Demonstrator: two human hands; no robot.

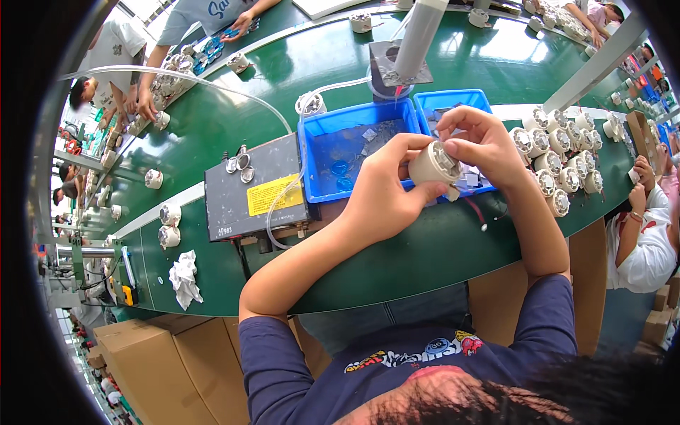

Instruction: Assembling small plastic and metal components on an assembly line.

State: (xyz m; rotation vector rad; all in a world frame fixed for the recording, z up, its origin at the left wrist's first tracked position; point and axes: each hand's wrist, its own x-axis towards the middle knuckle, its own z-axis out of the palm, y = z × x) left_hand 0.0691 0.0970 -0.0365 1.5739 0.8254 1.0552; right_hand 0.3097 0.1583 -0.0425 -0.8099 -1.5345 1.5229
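My left hand [386, 191] grips a cream-coloured cylindrical part [433, 164] with a metal face, held above the near edge of the green work surface [397, 262]. My right hand [478, 142] touches the top face of that same part with its fingertips. A red and black wire [474, 211] hangs below the part. Just behind my hands stand two blue bins [354, 152], the left one holding small flat pieces and two blue rings.
A dark grey box [255, 188] with a yellow label and clear tubing sits to the left. Several similar cream parts [559, 156] are stacked to the right. A white rag [185, 278] lies at the left. Other people work along the belt; cardboard boxes [152, 368] stand below.
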